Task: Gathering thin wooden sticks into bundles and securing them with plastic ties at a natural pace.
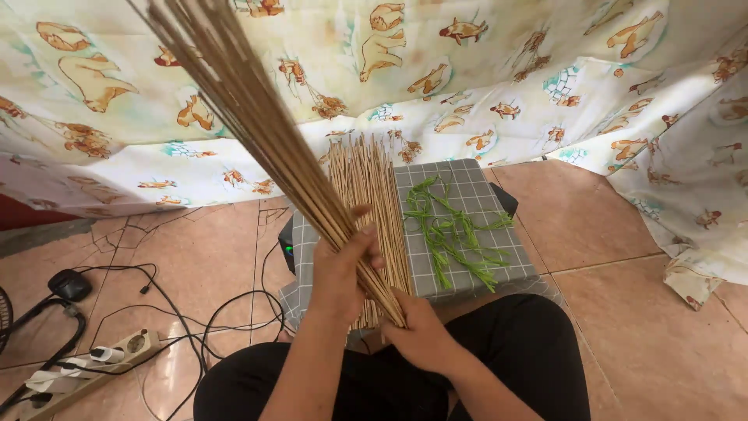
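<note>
Left hand [343,269]: raised from the lap, forearm rising steeply, fingers clenched round the bundle of thin sticks [257,125] near its lower third
Right hand [417,331]: lower and nearer the body, wrist bent inward, fingers curled round the bundle's bottom end
Bundle of thin sticks: tan, held slanted, lower end at the right hand, upper end fanning towards the top left corner and out of view
Loose sticks [366,183]: lying lengthwise on the left part of the grey checked cloth [467,191], just behind the hands
Green leaf strips [456,234]: scattered on the cloth's right part, beside the loose sticks
Power strip [93,362]: on the tiled floor at far left, cables trailing
</note>
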